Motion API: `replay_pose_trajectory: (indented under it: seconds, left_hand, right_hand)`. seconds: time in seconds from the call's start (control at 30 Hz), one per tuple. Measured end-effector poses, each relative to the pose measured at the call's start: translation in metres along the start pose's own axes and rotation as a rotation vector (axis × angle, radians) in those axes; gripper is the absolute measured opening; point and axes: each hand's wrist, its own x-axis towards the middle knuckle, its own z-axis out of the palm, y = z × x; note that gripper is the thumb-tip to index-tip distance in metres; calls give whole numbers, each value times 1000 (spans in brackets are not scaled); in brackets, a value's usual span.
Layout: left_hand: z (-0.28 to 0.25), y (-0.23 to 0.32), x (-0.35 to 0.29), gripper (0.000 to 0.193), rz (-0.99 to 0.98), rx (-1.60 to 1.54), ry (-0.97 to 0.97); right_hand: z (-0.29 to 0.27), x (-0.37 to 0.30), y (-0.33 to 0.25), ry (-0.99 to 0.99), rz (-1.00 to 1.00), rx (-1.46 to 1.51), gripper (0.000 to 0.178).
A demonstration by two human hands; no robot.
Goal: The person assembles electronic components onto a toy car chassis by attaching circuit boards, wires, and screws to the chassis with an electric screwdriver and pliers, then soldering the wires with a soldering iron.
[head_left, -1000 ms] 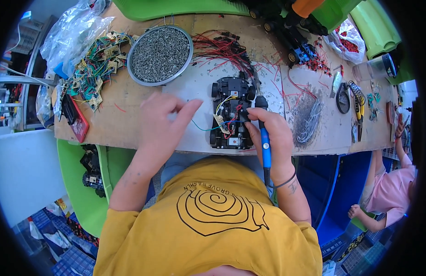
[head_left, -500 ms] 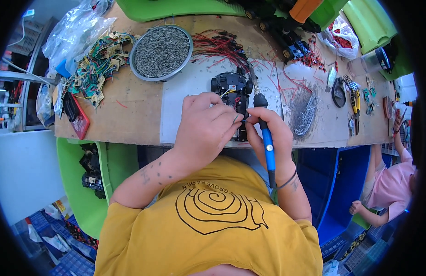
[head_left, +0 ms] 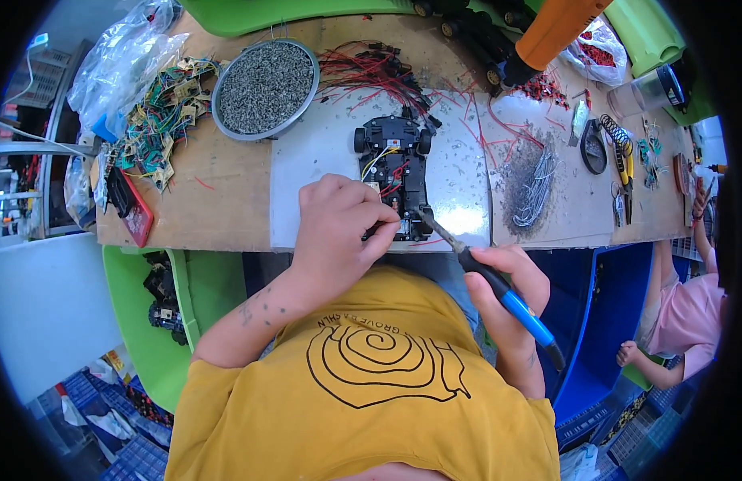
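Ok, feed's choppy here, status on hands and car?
Left hand pinching small black toy-car chassis. Right hand gripping blue-handled soldering iron, tip at chassis. Nothing obstructing.

Soldering iron (head_left: 499,284) meets toy car chassis (head_left: 395,172) — hands gripping.

Yellow tee w/ black spiral print on front, bare forearms, small tattoo marks on L forearm.
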Motion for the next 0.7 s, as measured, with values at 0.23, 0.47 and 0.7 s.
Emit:
replay_pose_trajectory:
  seconds: [0.23, 0.47, 0.7]
  left_hand:
    - [2, 4, 1, 12, 40, 70, 39]
    - [4, 5, 0, 13, 58, 108, 46]
    - [4, 8, 2, 17, 137, 151, 41]
  right_hand:
    - [5, -11, -2, 32, 151, 31, 21]
    - [3, -2, -3, -20, 20, -12, 22]
    - [-14, -8, -4, 111, 54, 4, 23]
